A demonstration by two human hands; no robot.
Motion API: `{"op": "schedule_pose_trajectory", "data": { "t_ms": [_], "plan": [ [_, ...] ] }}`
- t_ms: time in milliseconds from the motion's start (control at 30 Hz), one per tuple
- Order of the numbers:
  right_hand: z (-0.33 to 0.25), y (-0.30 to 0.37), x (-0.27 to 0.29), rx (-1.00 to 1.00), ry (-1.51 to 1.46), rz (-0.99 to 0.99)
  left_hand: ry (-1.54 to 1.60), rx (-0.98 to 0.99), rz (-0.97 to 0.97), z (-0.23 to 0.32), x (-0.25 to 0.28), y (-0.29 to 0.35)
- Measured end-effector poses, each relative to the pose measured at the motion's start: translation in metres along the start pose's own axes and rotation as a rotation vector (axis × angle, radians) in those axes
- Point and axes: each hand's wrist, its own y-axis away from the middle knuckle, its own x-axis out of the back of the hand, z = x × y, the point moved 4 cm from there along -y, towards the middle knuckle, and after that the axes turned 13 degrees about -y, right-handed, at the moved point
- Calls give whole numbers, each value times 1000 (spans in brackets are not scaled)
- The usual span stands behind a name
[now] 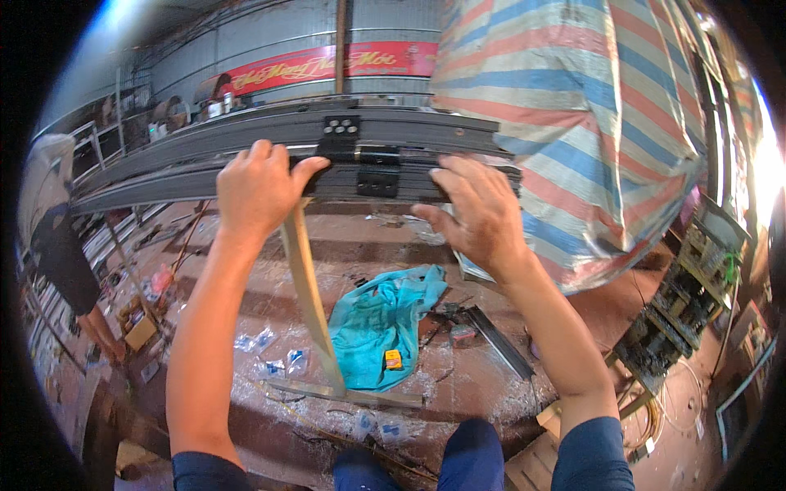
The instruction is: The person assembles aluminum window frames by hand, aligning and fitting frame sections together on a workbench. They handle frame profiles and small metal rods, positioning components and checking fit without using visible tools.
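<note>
Long dark grey metal profiles [426,127] lie side by side across the view at waist height. A black hinge [379,182] joins them, its far plate showing several pale screw heads or holes. Left of the hinge, my left hand [260,190] is wrapped over the near profile, with its thumb pointing toward the hinge barrel. On the other side my right hand [481,214] is at the near profile close to its right end. Its fingers are stretched and apart, slightly blurred, with nothing seen in them; whether they touch the metal I cannot tell.
A wooden strut [308,286] stands beneath the profiles. A teal cloth [372,327] with a small yellow box [394,360] lies on the littered floor. Right are a striped tarpaulin [565,123] and a greasy machine [675,311]. A person [70,254] stands far left.
</note>
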Motion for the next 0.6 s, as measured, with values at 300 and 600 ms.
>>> {"op": "schedule_pose_trajectory", "data": {
  "t_ms": [300, 600],
  "plan": [
    [-20, -7, -11, -128, 34, 29, 40, 9, -99, -3, -4, 4],
    [-25, -17, -23, -217, 110, 191, 78, -24, 7, -2, 5, 4]
  ]
}}
